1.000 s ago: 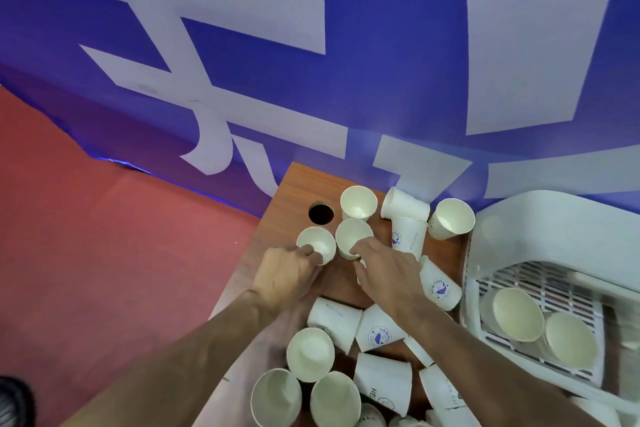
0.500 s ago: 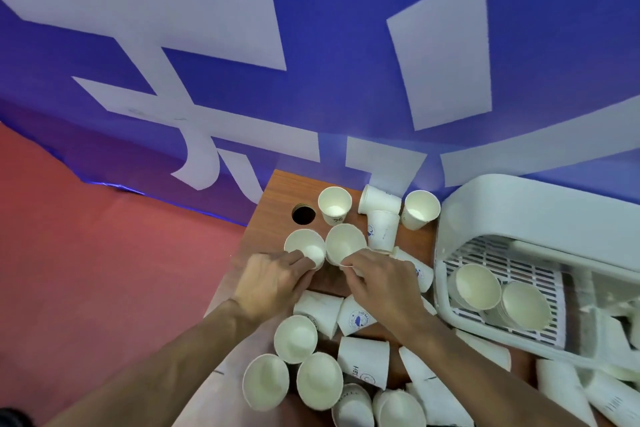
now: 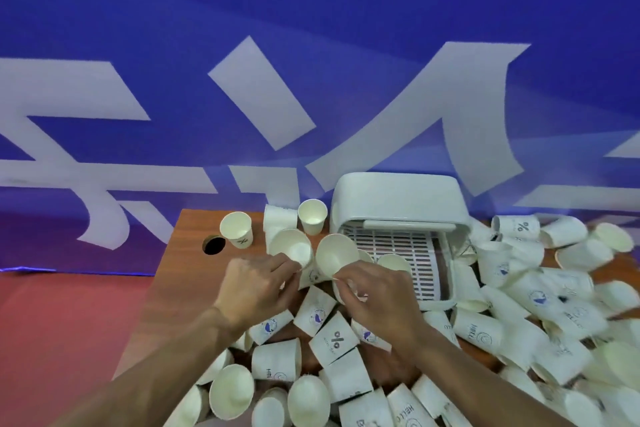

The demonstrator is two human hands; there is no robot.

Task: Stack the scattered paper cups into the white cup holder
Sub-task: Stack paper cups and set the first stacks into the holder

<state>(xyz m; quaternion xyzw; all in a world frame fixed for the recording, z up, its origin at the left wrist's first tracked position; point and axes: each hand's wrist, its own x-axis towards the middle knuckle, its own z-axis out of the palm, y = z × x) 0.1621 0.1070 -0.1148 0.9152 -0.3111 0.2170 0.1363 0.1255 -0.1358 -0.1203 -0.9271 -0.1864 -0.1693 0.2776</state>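
Early yet: left hand (image 3: 256, 288) pinches cup (image 3: 292, 248), right hand (image 3: 375, 300) pinches second cup (image 3: 337, 253); few in white cup holder (image 3: 398, 198); scattered cups (image 3: 275, 359) crowd bench (image 3: 187, 253) near edge.

— Where does the single view look from?
— From the person's head, facing forward and down along both forearms onto the table (image 3: 173, 288).
— How near?
— Close. The white cup holder (image 3: 398, 198) sits just right of centre, with the left hand (image 3: 256, 288) and right hand (image 3: 377, 298) just this side of it.
— And beyond the holder?
— A blue banner (image 3: 311, 45) fills the upper half. The wide lens bends the edges.
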